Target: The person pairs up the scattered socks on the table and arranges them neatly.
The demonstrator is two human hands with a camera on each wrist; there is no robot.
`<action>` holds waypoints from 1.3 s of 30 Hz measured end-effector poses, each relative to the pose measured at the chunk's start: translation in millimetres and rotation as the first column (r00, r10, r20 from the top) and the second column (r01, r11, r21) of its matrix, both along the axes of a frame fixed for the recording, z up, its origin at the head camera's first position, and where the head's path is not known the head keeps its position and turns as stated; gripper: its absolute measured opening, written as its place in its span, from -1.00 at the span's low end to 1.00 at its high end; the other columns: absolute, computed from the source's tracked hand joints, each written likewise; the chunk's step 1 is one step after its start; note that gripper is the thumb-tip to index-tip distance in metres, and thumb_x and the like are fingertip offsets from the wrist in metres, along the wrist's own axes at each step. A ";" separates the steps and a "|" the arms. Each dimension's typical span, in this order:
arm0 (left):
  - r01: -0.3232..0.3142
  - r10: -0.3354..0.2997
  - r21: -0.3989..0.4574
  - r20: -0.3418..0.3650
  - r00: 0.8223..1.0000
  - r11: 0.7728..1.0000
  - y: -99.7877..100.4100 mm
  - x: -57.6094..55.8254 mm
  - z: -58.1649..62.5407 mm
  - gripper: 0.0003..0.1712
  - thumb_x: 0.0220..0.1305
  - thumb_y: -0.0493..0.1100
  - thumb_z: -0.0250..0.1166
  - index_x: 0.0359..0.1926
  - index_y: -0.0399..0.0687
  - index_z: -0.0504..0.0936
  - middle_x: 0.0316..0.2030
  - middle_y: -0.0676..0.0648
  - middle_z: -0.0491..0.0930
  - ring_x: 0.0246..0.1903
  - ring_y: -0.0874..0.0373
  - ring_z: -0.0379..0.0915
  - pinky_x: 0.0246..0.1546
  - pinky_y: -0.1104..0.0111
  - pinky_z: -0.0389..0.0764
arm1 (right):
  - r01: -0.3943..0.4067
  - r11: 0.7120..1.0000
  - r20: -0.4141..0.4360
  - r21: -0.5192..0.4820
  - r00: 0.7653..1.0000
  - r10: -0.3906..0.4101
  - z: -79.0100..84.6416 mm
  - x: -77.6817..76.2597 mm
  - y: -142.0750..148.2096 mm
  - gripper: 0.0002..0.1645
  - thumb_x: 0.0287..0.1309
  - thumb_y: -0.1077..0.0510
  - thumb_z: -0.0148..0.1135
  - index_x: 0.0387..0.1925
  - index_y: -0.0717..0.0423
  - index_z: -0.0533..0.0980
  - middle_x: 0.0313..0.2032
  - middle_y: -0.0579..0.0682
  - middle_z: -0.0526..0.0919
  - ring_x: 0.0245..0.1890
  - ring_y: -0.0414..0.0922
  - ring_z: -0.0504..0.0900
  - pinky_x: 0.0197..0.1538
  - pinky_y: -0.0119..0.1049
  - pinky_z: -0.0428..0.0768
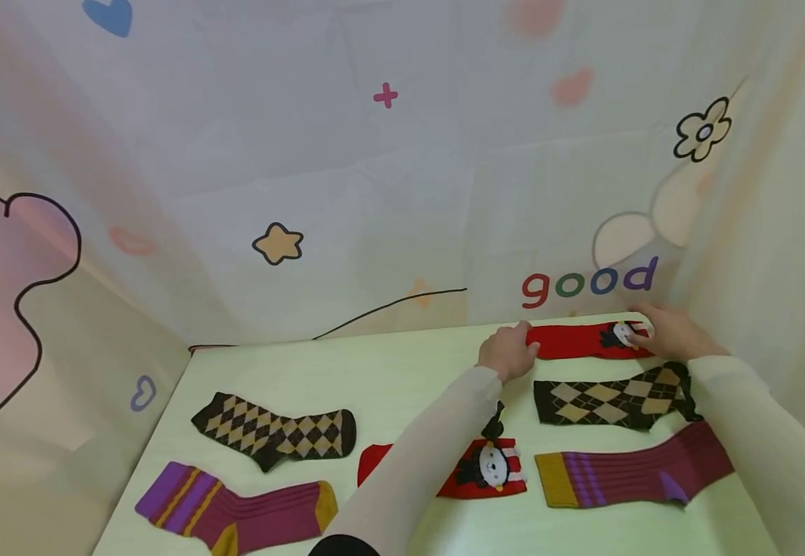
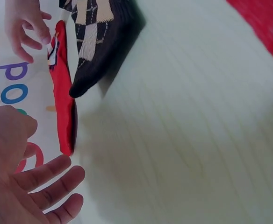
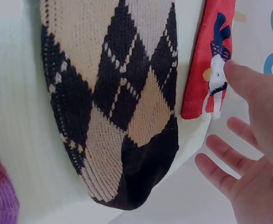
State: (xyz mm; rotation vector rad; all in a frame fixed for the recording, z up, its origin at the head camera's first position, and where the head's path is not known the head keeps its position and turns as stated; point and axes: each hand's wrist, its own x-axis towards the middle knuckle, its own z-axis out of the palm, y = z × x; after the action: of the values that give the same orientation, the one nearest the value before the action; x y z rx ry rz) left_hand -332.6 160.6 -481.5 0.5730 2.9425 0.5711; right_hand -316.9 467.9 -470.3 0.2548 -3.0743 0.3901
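A red sock (image 1: 569, 341) with a penguin-like figure lies flat at the back right of the table. At its left end is my left hand (image 1: 509, 351); in the left wrist view the fingers (image 2: 57, 186) are spread and loosely bent, fingertips right at the sock's end. My right hand (image 1: 674, 333) is at the figured end. In the right wrist view its thumb (image 3: 241, 79) overlaps the figure, while the other fingers lie apart beyond the sock's edge. Just in front lies a black-and-tan argyle sock (image 1: 607, 398).
A maroon sock (image 1: 625, 471) lies front right. My left forearm partly covers a second red sock (image 1: 493, 467). Another argyle sock (image 1: 277, 432) and another maroon sock (image 1: 263, 510) lie at left. A printed curtain (image 1: 375, 193) stands behind the table.
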 end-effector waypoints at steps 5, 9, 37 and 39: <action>0.002 -0.002 -0.017 0.011 1.000 1.000 3.3 1.5 -0.8 -0.50 0.52 0.13 0.16 0.39 0.21 0.48 0.09 0.13 0.67 -0.08 0.22 0.58 -0.06 0.35 0.62 | 0.012 1.000 0.013 0.003 1.000 -0.012 -4.5 0.1 -0.7 -0.18 0.25 0.09 0.39 0.39 0.38 0.27 0.25 0.62 0.34 0.22 0.56 0.34 0.22 0.49 0.32; 0.025 -0.027 -0.085 -0.031 0.999 0.996 7.9 4.2 -4.4 -0.50 0.54 0.15 0.12 0.42 0.29 0.47 0.14 0.14 0.64 0.00 0.16 0.56 0.02 0.33 0.58 | 0.033 0.999 0.037 0.009 0.999 -0.033 -5.1 2.0 -2.0 -0.18 0.28 0.08 0.36 0.41 0.38 0.25 0.25 0.63 0.33 0.21 0.57 0.34 0.20 0.50 0.33; 0.103 -0.117 -0.302 -0.029 0.993 0.948 13.6 21.5 -6.7 -0.55 0.56 0.30 -0.07 0.35 0.66 0.50 0.24 0.26 0.55 0.06 0.10 0.31 0.11 0.28 0.41 | -0.032 0.996 0.098 0.082 0.995 0.024 -5.7 1.6 -5.6 -0.19 0.18 0.16 0.46 0.33 0.47 0.33 0.14 0.59 0.49 0.08 0.50 0.52 0.12 0.44 0.45; 0.098 -0.112 -0.309 -0.028 0.993 0.946 14.5 20.4 -9.3 -0.55 0.56 0.30 -0.07 0.35 0.67 0.50 0.23 0.26 0.55 0.08 0.11 0.31 0.13 0.27 0.40 | -0.034 0.996 0.099 0.084 0.995 0.025 -6.1 1.5 -5.8 -0.20 0.18 0.16 0.47 0.32 0.47 0.35 0.14 0.58 0.50 0.08 0.49 0.52 0.12 0.45 0.44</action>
State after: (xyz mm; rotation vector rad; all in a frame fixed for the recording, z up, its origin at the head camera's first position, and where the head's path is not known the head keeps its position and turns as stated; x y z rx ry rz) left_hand -312.3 175.0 -490.8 0.7060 2.9336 0.0847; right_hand -315.4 462.1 -476.4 0.2929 -3.1917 0.2800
